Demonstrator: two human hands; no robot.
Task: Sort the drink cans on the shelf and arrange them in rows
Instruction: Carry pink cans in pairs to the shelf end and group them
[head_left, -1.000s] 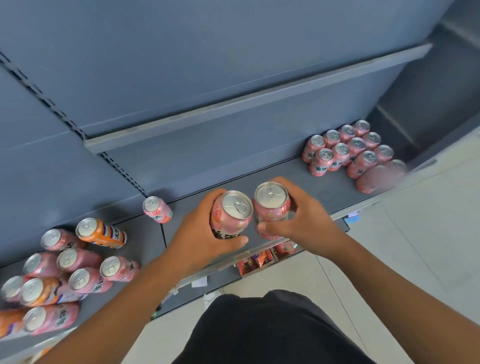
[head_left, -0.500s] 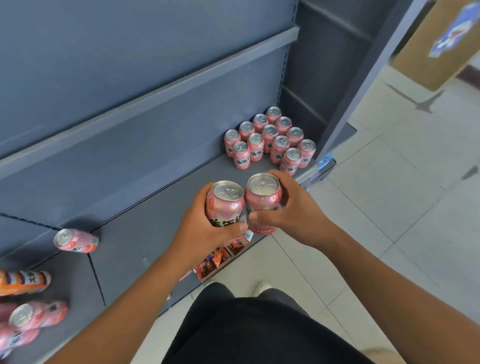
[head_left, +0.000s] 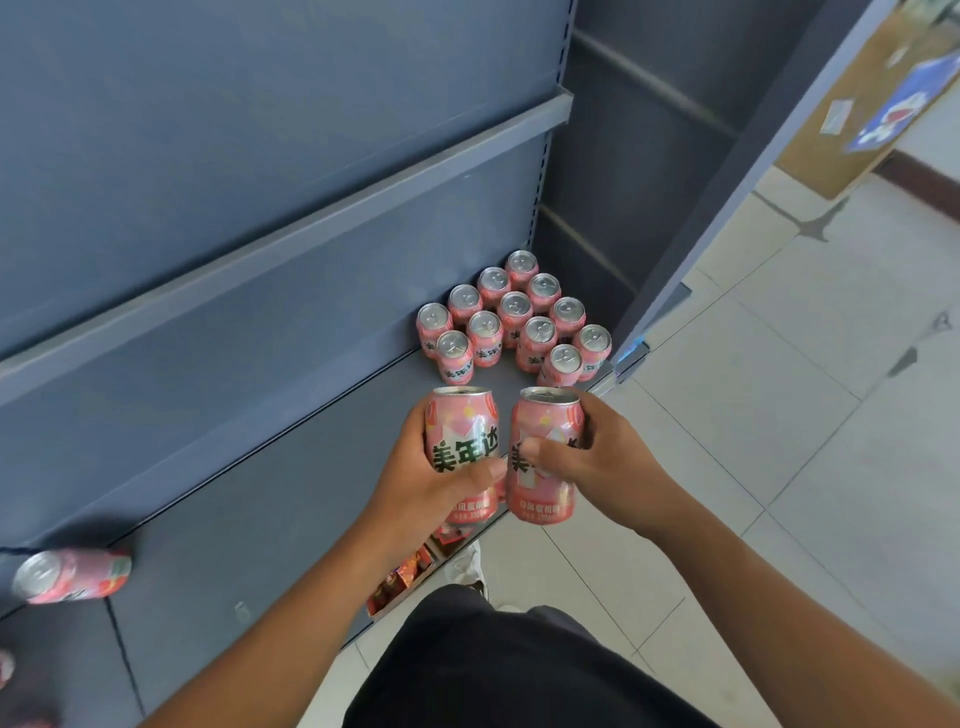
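At eight o'clock in our view, a pink drink can (head_left: 70, 577) lies on its side on the grey metal shelf (head_left: 260, 493), with its silver top turned toward us. Near the centre, our left hand (head_left: 415, 467) grips an upright pink can (head_left: 461, 431) (bold green Chinese lettering runs across its label). The fingers wrap behind it and the thumb presses across the front. At that can's three o'clock, almost touching it, our right hand (head_left: 602, 457) grips a second pink can (head_left: 545, 431) the same way, thumb on the label. Both are held in the air over the shelf's front edge. At twelve o'clock from the hands, a block of matching pink cans (head_left: 514, 317) stands upright in tight rows at the shelf's right end. At two o'clock a cardboard box (head_left: 857, 104) sits on the pale tiled floor (head_left: 779, 415). Dark trousers (head_left: 519, 675) fill six o'clock.
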